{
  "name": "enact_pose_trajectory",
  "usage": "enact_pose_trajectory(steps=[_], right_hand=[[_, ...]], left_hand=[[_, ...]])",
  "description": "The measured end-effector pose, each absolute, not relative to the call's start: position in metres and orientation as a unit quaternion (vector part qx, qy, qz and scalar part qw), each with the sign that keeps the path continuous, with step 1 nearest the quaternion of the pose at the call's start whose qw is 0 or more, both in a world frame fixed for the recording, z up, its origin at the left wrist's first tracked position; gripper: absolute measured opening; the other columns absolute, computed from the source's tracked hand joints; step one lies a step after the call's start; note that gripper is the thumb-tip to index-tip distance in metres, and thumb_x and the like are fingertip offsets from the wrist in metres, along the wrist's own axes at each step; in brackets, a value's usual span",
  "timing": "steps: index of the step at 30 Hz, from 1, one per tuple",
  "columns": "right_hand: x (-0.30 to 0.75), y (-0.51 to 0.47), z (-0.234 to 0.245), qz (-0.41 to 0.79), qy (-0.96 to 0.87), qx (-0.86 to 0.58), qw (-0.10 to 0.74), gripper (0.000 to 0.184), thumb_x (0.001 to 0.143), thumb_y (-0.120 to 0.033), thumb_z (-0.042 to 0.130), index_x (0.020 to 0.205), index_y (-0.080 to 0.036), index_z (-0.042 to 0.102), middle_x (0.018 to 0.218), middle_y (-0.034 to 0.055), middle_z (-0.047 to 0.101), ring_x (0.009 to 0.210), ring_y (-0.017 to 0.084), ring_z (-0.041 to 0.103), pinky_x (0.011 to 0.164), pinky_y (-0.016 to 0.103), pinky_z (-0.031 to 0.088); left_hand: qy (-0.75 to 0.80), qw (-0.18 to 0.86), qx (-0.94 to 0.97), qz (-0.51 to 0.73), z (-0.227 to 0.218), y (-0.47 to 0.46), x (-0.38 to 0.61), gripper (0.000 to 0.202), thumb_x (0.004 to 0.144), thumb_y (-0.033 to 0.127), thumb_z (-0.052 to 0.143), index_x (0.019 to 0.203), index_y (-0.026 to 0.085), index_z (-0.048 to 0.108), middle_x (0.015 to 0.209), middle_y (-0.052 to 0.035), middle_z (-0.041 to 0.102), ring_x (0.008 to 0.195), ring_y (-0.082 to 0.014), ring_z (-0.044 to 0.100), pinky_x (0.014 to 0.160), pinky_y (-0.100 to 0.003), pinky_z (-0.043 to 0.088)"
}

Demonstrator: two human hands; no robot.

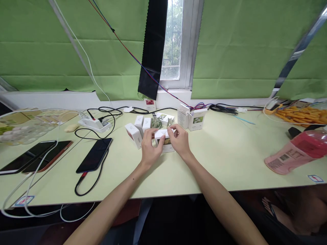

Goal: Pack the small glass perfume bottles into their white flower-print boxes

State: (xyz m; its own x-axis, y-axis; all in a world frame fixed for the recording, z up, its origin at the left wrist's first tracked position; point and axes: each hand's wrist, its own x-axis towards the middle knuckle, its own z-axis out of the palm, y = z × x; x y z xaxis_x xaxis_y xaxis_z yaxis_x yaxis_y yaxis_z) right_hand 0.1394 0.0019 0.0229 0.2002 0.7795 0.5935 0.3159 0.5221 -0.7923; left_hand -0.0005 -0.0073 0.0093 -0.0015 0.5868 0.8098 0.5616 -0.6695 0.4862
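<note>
Both hands meet on a small white carton (165,140) that rests on the pale green table (230,160) in the middle of the head view. My left hand (150,147) grips its left end, fingers curled over the top. My right hand (179,139) pinches its right end and upper flap. Just behind the carton stand more small white boxes (139,127) and a small metal bottle (154,119).
Two taller white boxes (196,119) stand behind and to the right. A black phone (95,154) on a cable and two more phones (35,156) lie at left, by a power strip (95,123). A pink bottle (296,153) lies at right, orange items (301,115) behind it.
</note>
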Motion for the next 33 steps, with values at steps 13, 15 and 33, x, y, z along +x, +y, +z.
enact_pose_trajectory(steps=[13,15,33], right_hand=[[0.1396,0.0022,0.0237,0.188,-0.609,-0.454,0.622,0.020,0.092,-0.036,0.056,0.079,-0.021,0.060,0.072,-0.0025,0.060,0.054,0.011,0.041,0.058,0.027,0.038],[0.1398,0.0023,0.0234,0.188,-0.609,-0.454,0.623,0.020,0.092,-0.036,0.056,0.079,-0.021,0.060,0.072,-0.0026,0.060,0.054,0.011,0.041,0.057,0.026,0.038],[0.1400,0.0021,0.0230,0.191,-0.610,-0.451,0.623,0.021,0.092,-0.037,0.055,0.080,-0.022,0.060,0.073,-0.0016,0.061,0.054,0.011,0.042,0.057,0.027,0.038]], left_hand=[[0.405,0.006,0.708,0.578,0.0088,-0.0063,-0.0012,0.023,0.091,0.029,0.067,0.111,0.021,0.058,0.105,-0.0066,0.063,0.096,-0.0193,0.062,0.077,-0.032,0.054],[0.404,0.006,0.709,0.578,0.0089,-0.0061,-0.0013,0.023,0.091,0.029,0.068,0.110,0.021,0.058,0.105,-0.0066,0.063,0.096,-0.0193,0.062,0.078,-0.032,0.054],[0.399,0.005,0.711,0.579,0.0088,-0.0067,-0.0011,0.022,0.091,0.027,0.068,0.110,0.021,0.059,0.104,-0.0066,0.063,0.095,-0.0193,0.061,0.077,-0.032,0.053]])
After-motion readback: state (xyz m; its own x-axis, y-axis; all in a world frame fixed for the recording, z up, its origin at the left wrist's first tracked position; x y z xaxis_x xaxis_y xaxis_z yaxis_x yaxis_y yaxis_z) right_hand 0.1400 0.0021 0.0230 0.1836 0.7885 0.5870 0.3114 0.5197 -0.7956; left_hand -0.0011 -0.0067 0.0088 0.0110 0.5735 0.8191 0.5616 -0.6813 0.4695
